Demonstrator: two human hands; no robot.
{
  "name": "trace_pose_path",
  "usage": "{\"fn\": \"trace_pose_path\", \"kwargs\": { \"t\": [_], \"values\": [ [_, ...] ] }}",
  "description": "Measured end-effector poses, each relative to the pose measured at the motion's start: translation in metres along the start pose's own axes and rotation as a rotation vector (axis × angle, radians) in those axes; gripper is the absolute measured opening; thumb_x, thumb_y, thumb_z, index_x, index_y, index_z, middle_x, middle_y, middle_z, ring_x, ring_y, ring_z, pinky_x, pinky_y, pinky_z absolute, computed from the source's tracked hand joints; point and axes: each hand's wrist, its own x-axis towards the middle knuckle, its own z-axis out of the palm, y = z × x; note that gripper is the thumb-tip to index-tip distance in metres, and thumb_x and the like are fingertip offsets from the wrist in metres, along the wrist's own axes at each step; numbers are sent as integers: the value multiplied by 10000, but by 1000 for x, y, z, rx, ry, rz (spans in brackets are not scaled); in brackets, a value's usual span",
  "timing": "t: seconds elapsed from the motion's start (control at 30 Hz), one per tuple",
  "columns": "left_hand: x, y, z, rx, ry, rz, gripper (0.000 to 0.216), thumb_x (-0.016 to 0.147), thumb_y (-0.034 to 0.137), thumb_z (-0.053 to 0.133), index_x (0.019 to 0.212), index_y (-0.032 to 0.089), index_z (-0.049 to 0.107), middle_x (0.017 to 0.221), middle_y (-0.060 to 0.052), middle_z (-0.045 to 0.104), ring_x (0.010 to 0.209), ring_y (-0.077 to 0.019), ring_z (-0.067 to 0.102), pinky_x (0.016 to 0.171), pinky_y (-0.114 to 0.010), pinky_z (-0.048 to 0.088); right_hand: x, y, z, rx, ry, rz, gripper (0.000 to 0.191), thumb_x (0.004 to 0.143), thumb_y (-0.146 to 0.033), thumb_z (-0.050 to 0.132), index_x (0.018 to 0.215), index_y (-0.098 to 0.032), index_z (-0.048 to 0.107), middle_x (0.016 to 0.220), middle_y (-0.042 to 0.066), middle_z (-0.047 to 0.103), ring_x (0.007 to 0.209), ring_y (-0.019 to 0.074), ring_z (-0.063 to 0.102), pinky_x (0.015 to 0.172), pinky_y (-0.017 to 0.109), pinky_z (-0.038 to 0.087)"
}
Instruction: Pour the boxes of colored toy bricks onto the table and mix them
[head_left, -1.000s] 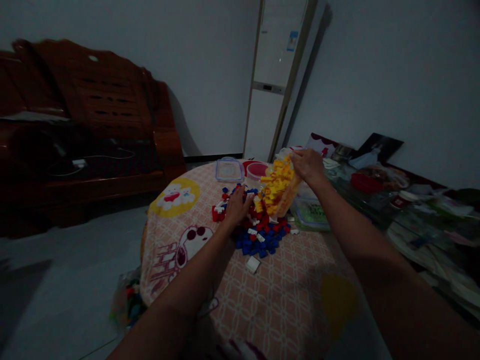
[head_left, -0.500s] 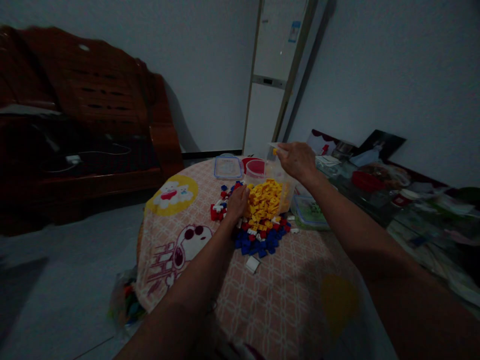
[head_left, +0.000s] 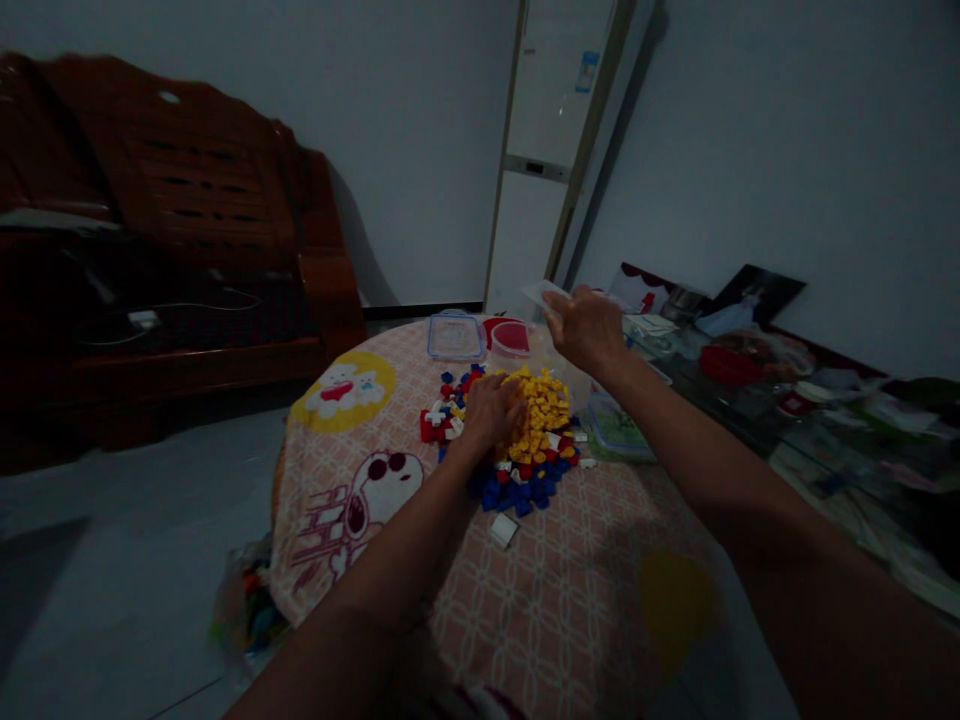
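Observation:
A heap of small yellow building blocks (head_left: 546, 405) lies on the round table, with blue blocks (head_left: 517, 492), red and white ones beneath and around it. On the left side of the heap rests my left hand (head_left: 491, 412), its fingers apart and touching the yellow blocks. My right hand (head_left: 589, 328) is closed on the edge of a translucent plastic container (head_left: 579, 385), held up behind the heap. Part of that container is hidden by the hand and blocks. One white block (head_left: 503, 529) sits apart in front of the pile.
Behind the pile are a clear lid with a blue rim (head_left: 456, 337) and a round clear tub (head_left: 510, 338). A box with green contents (head_left: 621, 425) stands right of the heap. A cluttered glass side table (head_left: 757, 420) runs along the right wall; a bag (head_left: 255, 605) is at lower left.
My left hand has moved right onto the yellow blocks and its fingers have spread. The container in my right hand has shifted up and back, and the yellow blocks lie outside it.

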Motion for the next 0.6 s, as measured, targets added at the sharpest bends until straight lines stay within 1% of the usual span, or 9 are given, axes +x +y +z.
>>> {"fn": "trace_pose_path", "kwargs": {
  "t": [0.07,0.13,0.2,0.27,0.37,0.47,0.6],
  "values": [
    [2,12,0,35,-53,47,444,954,442,563,1330,216,639,1440,-135,580,1344,-313,499,1154,-494,334,-2,-2,-5,-4,-8,-18,447,1024,-368,397,1398,-188,563,1161,180,630,990,304,618,847,403,459],
    [4,20,2,70,-81,62,422,935,455,590,1289,236,655,1406,-127,599,1327,-327,493,1137,-524,327,-3,-1,-7,-10,-9,-16,451,1025,-372,398,1413,-199,549,1180,175,621,988,301,615,851,401,451],
    [5,24,3,102,-94,55,403,913,471,615,1239,242,674,1360,-125,618,1300,-342,495,1108,-541,338,-5,1,-9,-17,-6,-5,450,1019,-365,412,1410,-192,551,1187,178,620,987,301,613,850,397,445],
    [5,24,2,125,-108,38,373,907,485,617,1174,237,694,1295,-122,643,1252,-344,515,1067,-529,369,-8,5,-10,-19,6,2,446,1011,-355,428,1404,-188,558,1195,180,623,984,298,616,841,389,444],
    [4,20,-1,154,-120,3,343,914,481,595,1117,226,704,1220,-121,666,1187,-333,547,1020,-497,403,-14,10,-11,-1,39,5,447,1013,-361,427,1411,-208,562,1205,161,634,973,285,620,823,378,453],
    [1,10,-6,191,-124,-40,323,895,428,596,1107,212,710,1216,-128,663,1167,-337,556,989,-487,427,-20,15,-11,34,89,30,448,1011,-371,437,1407,-217,578,1195,141,653,983,274,620,830,370,462],
    [-4,-7,-12,215,-118,-58,324,872,407,583,1064,190,728,1189,-149,664,1160,-355,559,978,-503,441,-26,32,-12,123,170,123,451,993,-377,465,1373,-201,631,1187,150,687,1021,281,635,887,403,481]
  ]
}}
